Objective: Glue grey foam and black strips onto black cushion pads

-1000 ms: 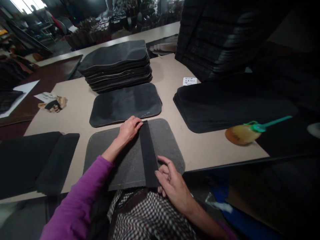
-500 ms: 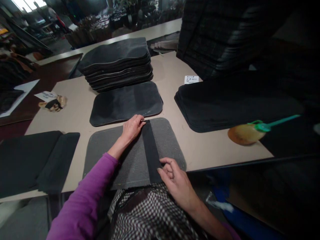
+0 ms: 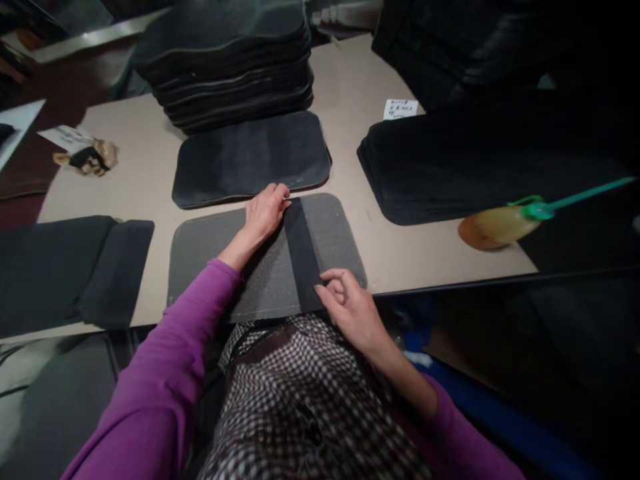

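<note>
A grey rounded panel (image 3: 225, 267) lies in front of me at the table's near edge, with a black strip (image 3: 303, 260) running across it from far side to near side. At the strip's far end is my left hand (image 3: 265, 213), its fingers closed on the strip's end and the panel's far edge. Thumb and forefinger of my right hand (image 3: 347, 300) are drawn close at the strip's right edge, nearer to me, with the other fingers curled. How firmly they grip cannot be made out. Just beyond the panel lies a smooth black panel (image 3: 250, 157).
Behind stands a tall stack of black panels (image 3: 235, 73). To the right are more black panels (image 3: 450, 173), a paper note (image 3: 400, 109) and a bottle of amber liquid (image 3: 495, 228) with a green spout. Black pieces (image 3: 55, 273) lie left, below a small bundle (image 3: 95, 159).
The view has tilted down, so everything sits higher in the picture. Both hands keep nearly the same places on the strip and panel.
</note>
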Tool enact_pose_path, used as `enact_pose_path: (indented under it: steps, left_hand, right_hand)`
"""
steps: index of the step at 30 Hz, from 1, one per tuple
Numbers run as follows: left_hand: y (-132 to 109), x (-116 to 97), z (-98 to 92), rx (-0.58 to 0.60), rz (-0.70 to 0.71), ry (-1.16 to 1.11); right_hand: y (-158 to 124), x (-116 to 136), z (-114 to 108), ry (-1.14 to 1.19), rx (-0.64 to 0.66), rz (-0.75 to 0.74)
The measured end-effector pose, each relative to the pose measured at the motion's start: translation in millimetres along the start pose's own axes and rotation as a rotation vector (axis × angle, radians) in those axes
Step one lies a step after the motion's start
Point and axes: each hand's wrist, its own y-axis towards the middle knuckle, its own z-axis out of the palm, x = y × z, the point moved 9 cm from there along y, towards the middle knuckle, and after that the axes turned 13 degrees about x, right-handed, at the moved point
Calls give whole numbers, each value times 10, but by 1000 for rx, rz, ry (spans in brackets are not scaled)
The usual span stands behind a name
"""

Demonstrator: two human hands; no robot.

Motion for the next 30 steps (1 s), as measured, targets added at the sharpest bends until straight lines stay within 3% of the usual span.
enact_pose_path:
  steps: [12, 17, 22, 26, 30]
  left_hand:
    - [24, -117, 123, 40, 139, -13]
    - [-120, -128, 80, 33, 128, 29]
    - [-179, -62, 55, -14, 29, 35]
    - [-239, -122, 5, 9, 50, 86]
    - [-268, -211, 5, -19, 178, 165]
  right_hand:
    - [-32, 29, -17, -221, -49, -35]
    - [-31, 113, 23, -408, -35, -84]
    - [0, 168, 91, -525, -17, -89]
    - [-61, 275, 186, -818, -33, -136]
    - [-175, 316, 260, -1217, -119, -320]
